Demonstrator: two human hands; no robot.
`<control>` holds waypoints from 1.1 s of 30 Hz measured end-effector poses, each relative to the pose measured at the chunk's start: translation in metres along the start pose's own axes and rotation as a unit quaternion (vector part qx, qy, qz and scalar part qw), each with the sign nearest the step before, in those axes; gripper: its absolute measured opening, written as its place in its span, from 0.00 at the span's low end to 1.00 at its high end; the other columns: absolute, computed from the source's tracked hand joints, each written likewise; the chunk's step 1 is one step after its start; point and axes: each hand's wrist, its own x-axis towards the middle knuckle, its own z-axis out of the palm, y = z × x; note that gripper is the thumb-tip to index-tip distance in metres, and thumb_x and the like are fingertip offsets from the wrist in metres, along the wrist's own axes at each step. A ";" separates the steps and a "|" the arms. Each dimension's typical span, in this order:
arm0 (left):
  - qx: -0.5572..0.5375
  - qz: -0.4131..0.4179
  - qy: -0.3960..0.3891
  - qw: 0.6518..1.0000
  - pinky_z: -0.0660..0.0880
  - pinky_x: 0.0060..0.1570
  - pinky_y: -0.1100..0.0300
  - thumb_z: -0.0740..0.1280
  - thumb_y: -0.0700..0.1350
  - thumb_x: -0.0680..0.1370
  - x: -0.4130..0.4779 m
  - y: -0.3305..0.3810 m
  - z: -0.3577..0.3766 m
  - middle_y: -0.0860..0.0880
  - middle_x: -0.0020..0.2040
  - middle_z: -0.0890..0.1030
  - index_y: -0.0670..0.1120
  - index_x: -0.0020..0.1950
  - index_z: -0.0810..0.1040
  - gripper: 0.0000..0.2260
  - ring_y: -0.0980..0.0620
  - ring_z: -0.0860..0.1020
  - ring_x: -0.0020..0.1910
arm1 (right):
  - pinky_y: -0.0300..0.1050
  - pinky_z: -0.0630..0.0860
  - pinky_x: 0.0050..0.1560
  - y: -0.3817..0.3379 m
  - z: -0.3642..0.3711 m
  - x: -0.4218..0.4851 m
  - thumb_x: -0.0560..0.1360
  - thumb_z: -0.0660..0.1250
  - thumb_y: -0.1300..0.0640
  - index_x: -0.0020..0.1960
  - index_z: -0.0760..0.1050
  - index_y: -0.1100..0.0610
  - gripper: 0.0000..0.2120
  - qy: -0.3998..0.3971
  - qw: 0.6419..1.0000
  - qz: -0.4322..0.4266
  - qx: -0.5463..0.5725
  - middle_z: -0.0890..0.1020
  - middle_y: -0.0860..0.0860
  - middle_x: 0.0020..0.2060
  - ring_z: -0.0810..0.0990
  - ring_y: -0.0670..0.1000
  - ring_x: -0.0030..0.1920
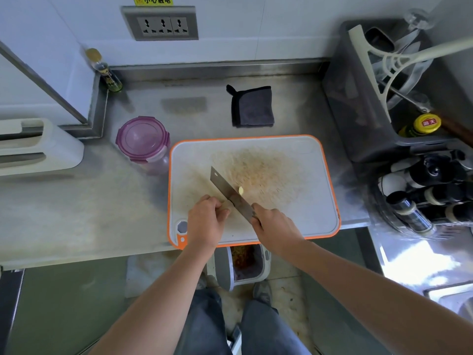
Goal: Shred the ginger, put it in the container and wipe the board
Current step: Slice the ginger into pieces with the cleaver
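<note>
A white cutting board with an orange rim lies on the steel counter, its middle stained brown. My right hand grips the handle of a cleaver whose blade slants up to the left across the board. A small pale ginger slice lies just right of the blade. My left hand has curled fingers pressed down on the board against the blade's left side; the ginger under them is hidden. A purple-lidded container stands closed left of the board. A folded dark cloth lies behind the board.
A grey rack with a yellow-capped bottle stands at the right, with a carousel of dark bottles in front of it. A small jar sits in the back left corner. An open bin stands on the floor below the board.
</note>
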 end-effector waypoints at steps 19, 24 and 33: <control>-0.054 -0.065 0.003 0.996 0.73 0.46 0.55 0.65 0.53 0.78 -0.004 -0.004 0.003 0.51 0.47 0.82 0.49 0.59 0.75 0.12 0.49 0.80 0.47 | 0.47 0.66 0.28 0.000 -0.011 0.028 0.81 0.56 0.54 0.53 0.69 0.58 0.07 0.102 0.987 0.035 0.123 0.72 0.51 0.29 0.73 0.56 0.33; -0.105 -0.132 0.027 0.985 0.70 0.40 0.58 0.66 0.54 0.78 -0.008 0.000 0.000 0.53 0.41 0.82 0.47 0.51 0.73 0.11 0.50 0.81 0.43 | 0.45 0.67 0.28 -0.006 -0.006 0.018 0.80 0.56 0.54 0.51 0.69 0.55 0.06 0.059 0.991 0.015 0.116 0.75 0.52 0.31 0.74 0.55 0.32; -0.104 -0.118 0.015 0.987 0.61 0.36 0.65 0.67 0.51 0.78 -0.018 -0.002 -0.003 0.57 0.37 0.76 0.49 0.58 0.74 0.12 0.56 0.75 0.39 | 0.44 0.64 0.29 -0.004 0.011 0.010 0.81 0.54 0.52 0.60 0.69 0.57 0.12 0.043 0.993 0.052 0.094 0.75 0.53 0.34 0.74 0.55 0.34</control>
